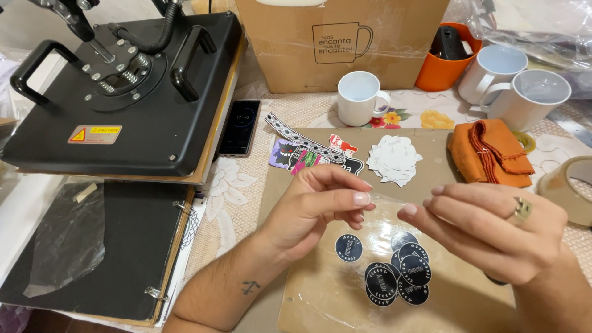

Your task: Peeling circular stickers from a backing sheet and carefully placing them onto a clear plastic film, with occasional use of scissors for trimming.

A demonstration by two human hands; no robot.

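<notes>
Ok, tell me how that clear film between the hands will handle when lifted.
The clear film looks thin, so probably floppy and very light. Its glossy surface suggests it could slip between the fingers. Both hands pinch it, probably against sagging.

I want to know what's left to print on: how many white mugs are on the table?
3. One mug stands in front of the cardboard box; two more stand side by side at the far right, beside the orange tub. Others may be hidden.

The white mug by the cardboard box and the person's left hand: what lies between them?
In the head view, colourful cut-out stickers and a patterned strip lie between white mug and left hand.
</notes>
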